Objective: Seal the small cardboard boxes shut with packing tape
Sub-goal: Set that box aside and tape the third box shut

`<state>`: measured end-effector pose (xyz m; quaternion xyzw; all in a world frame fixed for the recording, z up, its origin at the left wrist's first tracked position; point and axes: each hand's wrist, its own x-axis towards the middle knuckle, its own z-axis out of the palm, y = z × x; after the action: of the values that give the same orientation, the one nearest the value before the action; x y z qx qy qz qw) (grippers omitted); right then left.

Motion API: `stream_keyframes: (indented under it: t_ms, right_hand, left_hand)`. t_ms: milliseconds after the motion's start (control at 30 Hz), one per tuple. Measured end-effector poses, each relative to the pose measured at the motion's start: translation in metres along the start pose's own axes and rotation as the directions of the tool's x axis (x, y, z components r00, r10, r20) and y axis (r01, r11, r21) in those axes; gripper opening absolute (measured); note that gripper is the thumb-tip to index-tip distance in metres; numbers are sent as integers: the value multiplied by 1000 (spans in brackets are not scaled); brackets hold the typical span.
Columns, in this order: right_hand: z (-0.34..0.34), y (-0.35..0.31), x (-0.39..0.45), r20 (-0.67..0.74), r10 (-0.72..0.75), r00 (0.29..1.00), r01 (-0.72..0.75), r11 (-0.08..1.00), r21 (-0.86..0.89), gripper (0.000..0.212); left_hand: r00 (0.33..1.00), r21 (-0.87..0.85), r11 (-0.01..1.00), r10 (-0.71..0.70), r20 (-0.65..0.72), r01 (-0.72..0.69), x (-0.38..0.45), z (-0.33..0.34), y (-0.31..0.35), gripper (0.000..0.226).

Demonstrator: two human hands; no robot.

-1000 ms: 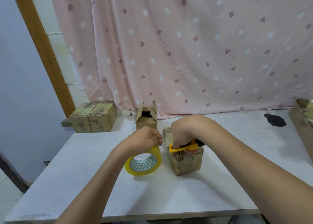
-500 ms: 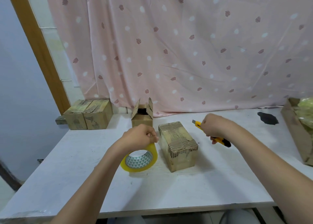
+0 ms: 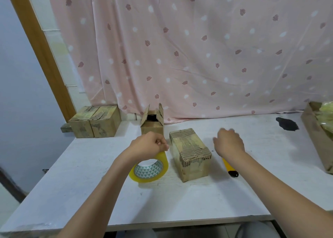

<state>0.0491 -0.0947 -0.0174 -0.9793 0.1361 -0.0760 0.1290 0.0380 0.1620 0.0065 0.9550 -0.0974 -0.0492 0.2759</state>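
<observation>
Here I see the sealed box (image 3: 190,153) lying on the white table (image 3: 90,174) between my two hands, flaps shut under glossy tape. Its long axis runs from the near right corner away toward the far left, so one short end faces me, slightly turned to the right, and the other points toward the curtain (image 3: 198,48).

My left hand (image 3: 148,145) is curled closed over the top of the tape roll (image 3: 149,169), thumb and fingers pinched at the roll's upper edge, just beside the box's left side. The roll stands on its rim on the table, its open core facing me, with a green triangle pattern inside.

My right hand (image 3: 228,142) is blurred, hanging over the table to the right of the box, fingers loosely bent and holding nothing that I can make out. Beneath its wrist the yellow utility knife (image 3: 229,168) lies flat on the table, black end toward me, its length roughly parallel to the box.

Behind the roll an open box (image 3: 152,125) stands upright with its flaps raised. Far left, at the table's back corner, two closed boxes (image 3: 95,121) sit side by side, touching. A larger carton (image 3: 317,135) sits at the right edge.
</observation>
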Motion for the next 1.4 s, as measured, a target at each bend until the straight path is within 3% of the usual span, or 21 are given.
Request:
stream_keyframes:
  t_ms: [67,133,200,267,333,533,833,1000,1167,1400]
  right_hand:
    - [-14,-24,-8,-180,-110,978,121,991,53,40]
    - [-27,-49,-22,-193,-236,952,262,957,122,56]
    - [-31,-69,-32,-22,-309,951,308,931,198,68]
    - [-25,-79,-35,207,-300,931,253,941,226,80]
    - [-15,-81,-34,331,-275,903,217,955,202,86]
    - [-5,-80,-37,309,-234,922,188,967,173,69]
    - [-3,-84,-42,280,-201,939,173,977,121,79]
    - [-2,-83,-40,289,-151,945,136,988,72,73]
    - [-4,-73,-37,281,-109,954,101,994,42,71]
    - [-7,-86,-33,333,-3,943,-5,1000,23,81]
  left_hand:
    - [1000,1,1000,-6,-3,6,0,0,0,16]
    - [1000,-2,1000,-8,-2,8,0,0,1,16]
    - [1000,-3,1000,-8,-3,8,-1,0,1,16]
    - [1000,-10,1000,-8,-6,8,-1,0,0,16]
    - [1000,-27,1000,-10,-7,10,-3,-1,-2,16]
    - [1000,-36,999,-20,-2,20,-3,-1,-6,16]
    - [1000,33,999,-21,-4,21,2,2,-3,15]
    - [1000,-46,999,-9,12,9,3,0,-13,13]
    - [1000,-261,965,22,13,-18,-1,-7,-30,17]
    - [999,-139,990,21,-35,-26,8,4,-23,15]
